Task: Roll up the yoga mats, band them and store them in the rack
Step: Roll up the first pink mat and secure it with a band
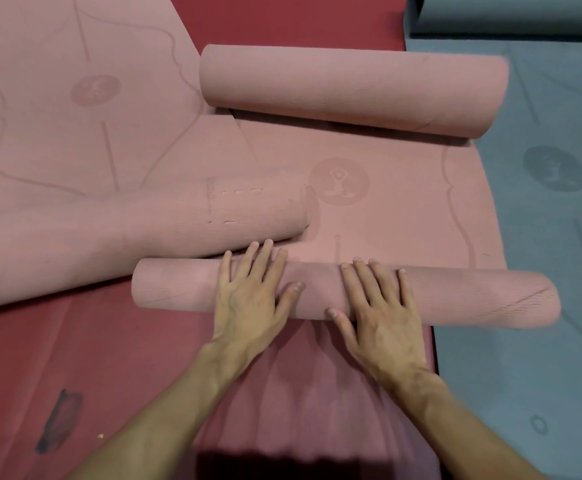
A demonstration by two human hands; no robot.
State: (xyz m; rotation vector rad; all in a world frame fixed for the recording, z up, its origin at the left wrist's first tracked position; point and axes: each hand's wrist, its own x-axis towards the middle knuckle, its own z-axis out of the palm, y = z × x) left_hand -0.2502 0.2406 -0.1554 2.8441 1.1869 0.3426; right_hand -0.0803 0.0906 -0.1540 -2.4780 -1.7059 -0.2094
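On roll (pixel 473 299): L hand (pixel 248 303), R hand (pixel 383 310)

The single head view looks steeply down, close above floor mats (pixel 542 237).

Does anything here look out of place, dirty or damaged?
Yes. A dark smear marks the red surface at lower left. Also the left mat's curled end lies over the mat being rolled, just ahead of the roll, so it may block it.
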